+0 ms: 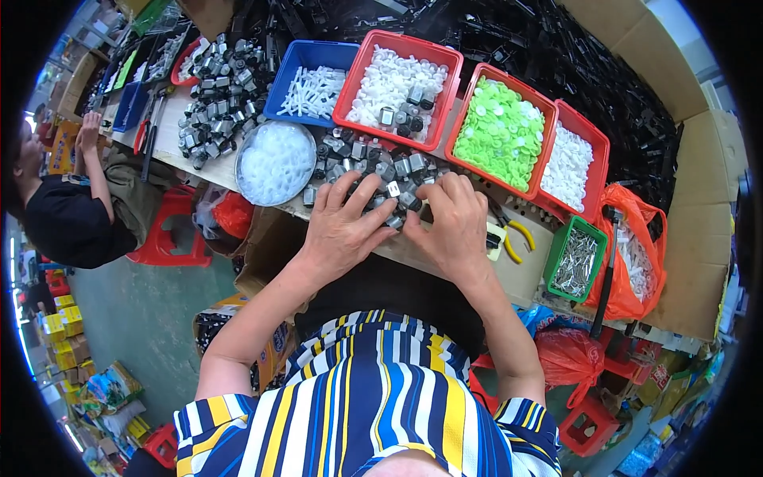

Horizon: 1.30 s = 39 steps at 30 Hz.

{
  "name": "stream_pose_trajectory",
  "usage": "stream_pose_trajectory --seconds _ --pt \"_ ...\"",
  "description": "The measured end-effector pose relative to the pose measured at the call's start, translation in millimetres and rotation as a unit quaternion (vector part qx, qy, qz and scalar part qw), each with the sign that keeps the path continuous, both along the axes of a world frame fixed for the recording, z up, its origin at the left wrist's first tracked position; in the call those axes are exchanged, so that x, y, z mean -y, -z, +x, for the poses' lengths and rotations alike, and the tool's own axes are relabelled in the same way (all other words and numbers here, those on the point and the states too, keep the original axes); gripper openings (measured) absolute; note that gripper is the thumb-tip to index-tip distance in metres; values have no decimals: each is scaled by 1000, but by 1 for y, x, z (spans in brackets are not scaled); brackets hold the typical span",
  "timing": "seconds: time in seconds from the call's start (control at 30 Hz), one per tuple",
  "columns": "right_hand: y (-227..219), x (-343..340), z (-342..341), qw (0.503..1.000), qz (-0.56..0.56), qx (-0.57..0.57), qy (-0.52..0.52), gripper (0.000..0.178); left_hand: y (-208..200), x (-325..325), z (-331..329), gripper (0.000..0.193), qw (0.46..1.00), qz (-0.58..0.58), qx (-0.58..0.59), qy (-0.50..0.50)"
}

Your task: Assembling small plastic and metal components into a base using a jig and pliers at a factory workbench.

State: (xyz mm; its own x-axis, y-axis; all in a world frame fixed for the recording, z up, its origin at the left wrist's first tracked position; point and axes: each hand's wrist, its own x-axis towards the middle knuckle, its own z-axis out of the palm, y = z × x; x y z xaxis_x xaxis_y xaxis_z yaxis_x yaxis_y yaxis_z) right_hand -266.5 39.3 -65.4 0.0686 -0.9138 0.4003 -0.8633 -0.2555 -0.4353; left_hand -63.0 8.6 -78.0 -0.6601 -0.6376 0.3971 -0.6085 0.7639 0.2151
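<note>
I see my left hand (340,226) and right hand (455,226) meeting just below the red tray (359,79), fingers curled and pinching small grey-black parts (393,191) from the heap on the worktop (413,250), kept close for easy reach.

Small grey-and-black cylindrical metal parts (395,173) lay heaped near the table's front edge, one silvery piece (393,189) upright between both hands' fingertips.

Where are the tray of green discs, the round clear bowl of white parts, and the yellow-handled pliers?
Red plastic tray of green discs (531,99): head view, on its right rim.
Round clear bowl of white parts (242,153): head view, left rim.
Yellow-handled pliers (520,230): head view, on a handle.
</note>
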Motion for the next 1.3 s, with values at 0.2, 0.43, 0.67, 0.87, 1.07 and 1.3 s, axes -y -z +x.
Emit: stream_pose_trajectory --seconds 0.2,0.43,0.67,0.87,1.07,1.3 --pt "-26 0 2 996 -11 -85 -29 30 -5 0 0 40 995 16 -102 -14" --pt "-38 -9 5 994 -45 42 -90 30 -28 -9 -17 29 867 358 -346 -25" --pt "-26 -18 -13 971 -18 208 -115 32 -22 -9 -19 27 584 656 -477 27" --pt "-17 -18 -40 997 12 54 -59 28 -28 -5 -19 25 881 336 -332 -12" --pt "-17 -15 -37 994 79 -50 -59 26 -17 -5 -19 23 968 82 -234 44" --pt "-31 -5 -32 983 127 -102 -86 17 4 -8 -34 36 978 42 -177 104"
